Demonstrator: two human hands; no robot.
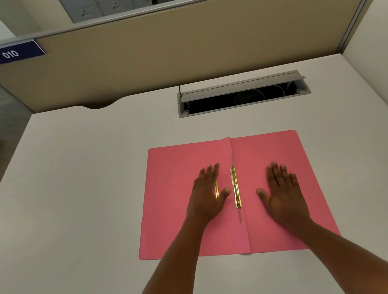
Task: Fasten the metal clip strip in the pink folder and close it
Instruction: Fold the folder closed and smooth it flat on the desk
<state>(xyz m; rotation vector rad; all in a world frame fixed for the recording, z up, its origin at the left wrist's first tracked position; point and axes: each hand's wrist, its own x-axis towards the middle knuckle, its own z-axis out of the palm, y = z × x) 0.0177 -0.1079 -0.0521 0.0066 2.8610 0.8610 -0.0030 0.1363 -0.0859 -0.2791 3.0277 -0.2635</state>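
Centre of the frame: pink folder (265, 150) lies open on my white bench (79, 191).
Spine: gold metal clip strip (235, 187) runs along the fold, between my hands.
Left hand (207, 196): grip open, palm down on the left leaf, over a second gold piece (216, 189).
Right hand (282, 189): grip open, flat on the right leaf, holding nothing.
Upper right: cable tray (243, 93), lid raised.

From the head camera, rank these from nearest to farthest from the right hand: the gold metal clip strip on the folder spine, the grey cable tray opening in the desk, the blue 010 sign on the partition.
From the right hand:
1. Gold metal clip strip, just to its left on the open pink folder.
2. Grey cable tray opening, ahead in the white desk.
3. Blue 010 sign, far left on the beige partition.
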